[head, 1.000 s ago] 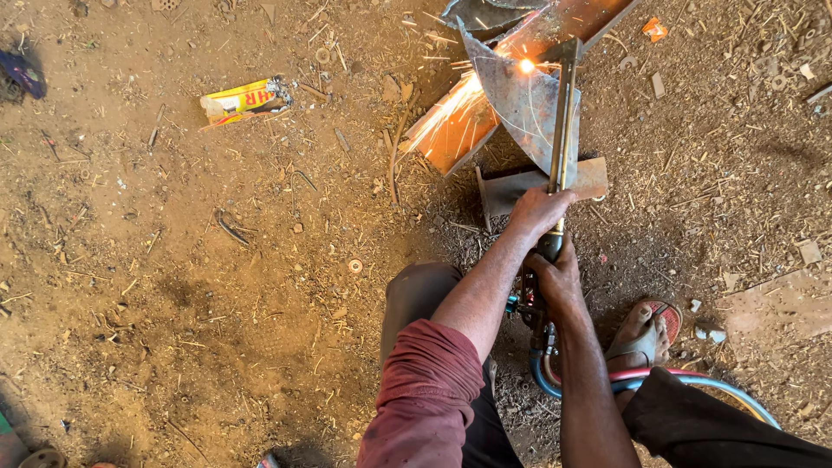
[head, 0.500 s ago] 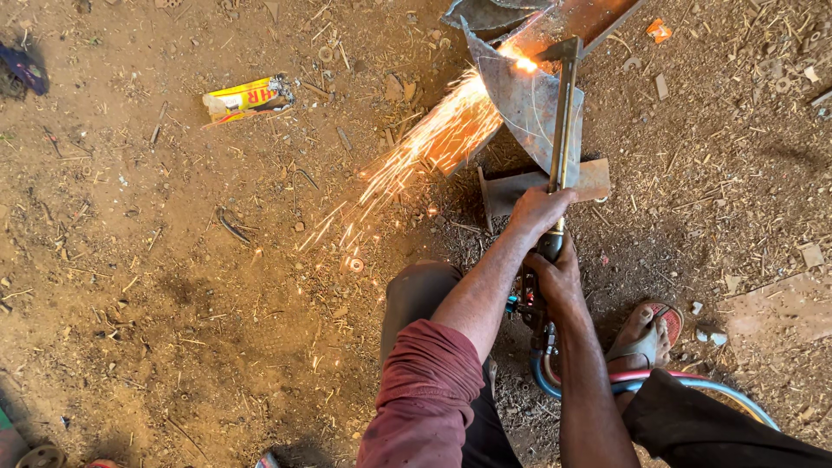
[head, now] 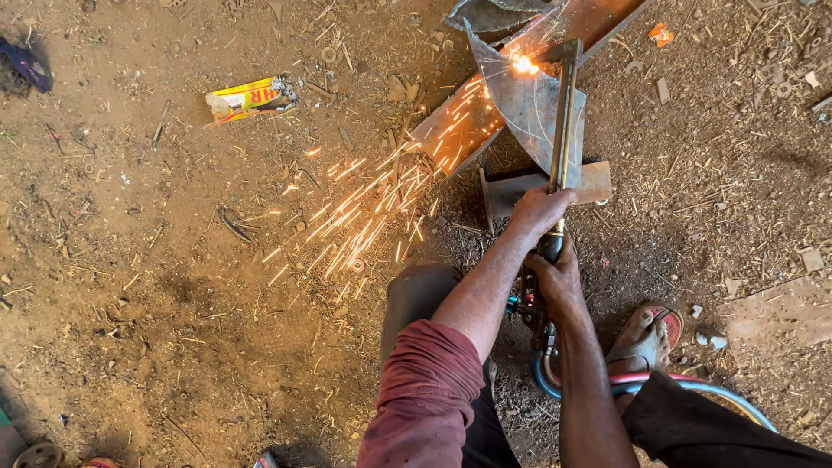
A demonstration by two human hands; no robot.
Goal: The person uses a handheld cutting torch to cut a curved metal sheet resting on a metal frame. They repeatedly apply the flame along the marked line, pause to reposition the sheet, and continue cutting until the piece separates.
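Steel plate [head: 529,104] is cut by a torch [head: 562,130] gripped tight by left hand [head: 539,211] and right hand [head: 555,279], sparks [head: 364,217] thrown left of the plate.

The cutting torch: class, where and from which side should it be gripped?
Grip the cutting torch on its near handle end, from behind, as the left hand and right hand do. Its long straight tube keeps the hands away from the glowing tip and sparks.
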